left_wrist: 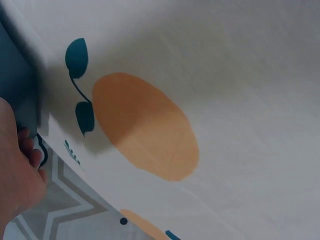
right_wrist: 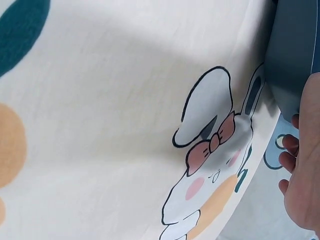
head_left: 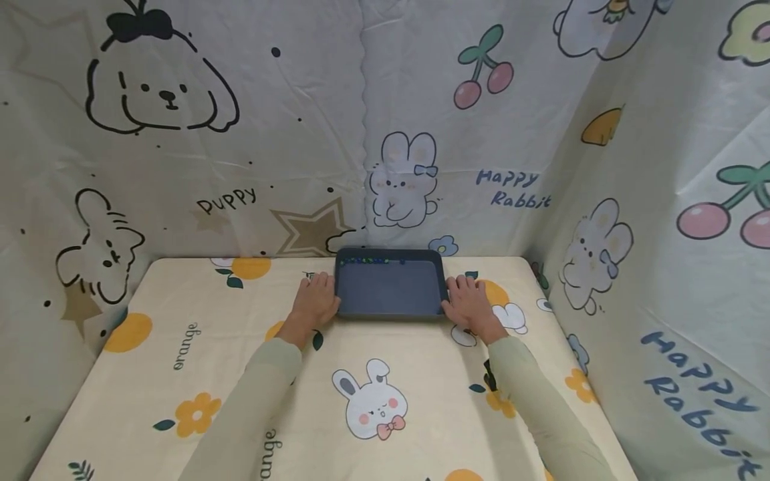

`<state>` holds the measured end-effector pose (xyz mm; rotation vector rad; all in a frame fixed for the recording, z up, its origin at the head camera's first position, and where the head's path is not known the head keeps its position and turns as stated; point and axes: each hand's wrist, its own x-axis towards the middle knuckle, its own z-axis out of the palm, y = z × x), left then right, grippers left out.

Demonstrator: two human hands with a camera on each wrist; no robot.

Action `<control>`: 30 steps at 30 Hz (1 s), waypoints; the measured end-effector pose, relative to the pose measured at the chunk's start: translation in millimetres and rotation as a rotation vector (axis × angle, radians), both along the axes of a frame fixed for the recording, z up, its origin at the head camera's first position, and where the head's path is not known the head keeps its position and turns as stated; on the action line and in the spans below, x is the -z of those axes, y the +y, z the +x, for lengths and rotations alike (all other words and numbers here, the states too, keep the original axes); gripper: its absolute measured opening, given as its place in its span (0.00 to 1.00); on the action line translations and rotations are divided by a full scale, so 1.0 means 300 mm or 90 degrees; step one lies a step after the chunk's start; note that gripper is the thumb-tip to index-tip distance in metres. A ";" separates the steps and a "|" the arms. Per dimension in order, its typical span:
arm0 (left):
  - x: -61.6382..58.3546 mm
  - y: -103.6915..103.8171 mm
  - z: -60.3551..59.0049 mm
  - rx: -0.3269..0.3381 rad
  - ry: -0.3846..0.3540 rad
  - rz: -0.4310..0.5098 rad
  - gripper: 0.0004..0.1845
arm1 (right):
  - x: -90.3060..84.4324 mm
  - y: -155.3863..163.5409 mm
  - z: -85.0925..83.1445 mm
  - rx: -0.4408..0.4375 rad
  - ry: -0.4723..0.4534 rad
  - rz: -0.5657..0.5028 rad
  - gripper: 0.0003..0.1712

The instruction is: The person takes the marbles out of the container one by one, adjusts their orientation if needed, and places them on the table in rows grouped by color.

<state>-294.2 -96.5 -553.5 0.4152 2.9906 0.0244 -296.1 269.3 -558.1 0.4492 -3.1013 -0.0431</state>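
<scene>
Cartoon-printed cloth walls (head_left: 240, 133) close in a table under a cream cloth with oranges and rabbits (head_left: 180, 347). At its far edge lies a dark grey rectangular plastic tray (head_left: 390, 291), small coloured beads (head_left: 369, 261) lined along its far rim. Left hand (head_left: 315, 300) and right hand (head_left: 470, 304) flank the tray, fingers (head_left: 462, 286) nearly straight, touching its side edges, gripping nothing.

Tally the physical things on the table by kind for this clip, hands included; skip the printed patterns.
Tray: 1, dark grey-blue, at the far edge of the table.
Small beads: a row along the tray's far wall, green and blue, too small to count.
Hands: 2, the left hand and the right hand, one at each side of the tray.
Total: 3, plus the uncounted beads.
</scene>
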 end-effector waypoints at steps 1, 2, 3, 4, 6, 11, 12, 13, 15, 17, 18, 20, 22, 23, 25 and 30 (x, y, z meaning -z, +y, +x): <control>-0.001 -0.005 0.001 -0.002 -0.002 0.001 0.26 | -0.001 -0.005 -0.001 -0.001 0.000 -0.001 0.26; -0.001 -0.009 0.001 -0.004 -0.005 0.004 0.27 | -0.001 -0.011 -0.001 -0.002 -0.001 -0.002 0.26; 0.000 -0.014 0.002 -0.008 -0.009 0.006 0.27 | -0.001 -0.017 -0.001 -0.004 -0.001 0.001 0.26; 0.001 -0.018 0.003 -0.012 -0.015 0.008 0.27 | 0.000 -0.022 -0.001 -0.005 -0.003 0.003 0.26; 0.003 -0.029 0.006 -0.018 -0.021 0.018 0.28 | 0.002 -0.033 -0.001 -0.007 -0.005 0.005 0.26; 0.007 -0.056 0.019 -0.027 -0.032 0.027 0.29 | 0.016 -0.058 0.000 -0.016 -0.013 -0.009 0.26; 0.007 -0.062 0.022 -0.028 -0.032 0.028 0.29 | 0.019 -0.062 0.000 -0.018 -0.013 -0.012 0.26; 0.007 -0.067 0.025 -0.029 -0.030 0.028 0.29 | 0.021 -0.067 0.000 -0.019 -0.015 -0.013 0.26; 0.007 -0.076 0.029 -0.027 -0.022 0.031 0.29 | 0.024 -0.074 0.001 -0.021 -0.016 -0.014 0.27; 0.007 -0.083 0.032 -0.024 -0.016 0.028 0.29 | 0.026 -0.081 0.001 -0.021 -0.020 -0.013 0.27; 0.007 -0.087 0.033 -0.024 -0.013 0.026 0.30 | 0.027 -0.085 0.001 -0.021 -0.021 -0.013 0.27; 0.006 -0.092 0.034 -0.023 -0.009 0.022 0.30 | 0.029 -0.091 -0.001 -0.021 -0.022 -0.009 0.27; 0.004 -0.097 0.038 -0.028 -0.010 0.022 0.29 | 0.029 -0.098 -0.002 -0.022 -0.023 -0.009 0.27; 0.002 -0.100 0.040 -0.031 -0.011 0.023 0.29 | 0.029 -0.102 -0.002 -0.023 -0.023 -0.010 0.27; -0.002 -0.104 0.044 -0.034 -0.012 0.026 0.28 | 0.027 -0.110 -0.002 -0.023 -0.021 -0.009 0.27; 0.000 -0.119 0.054 -0.039 -0.013 0.033 0.27 | 0.031 -0.127 -0.006 -0.022 -0.020 -0.009 0.27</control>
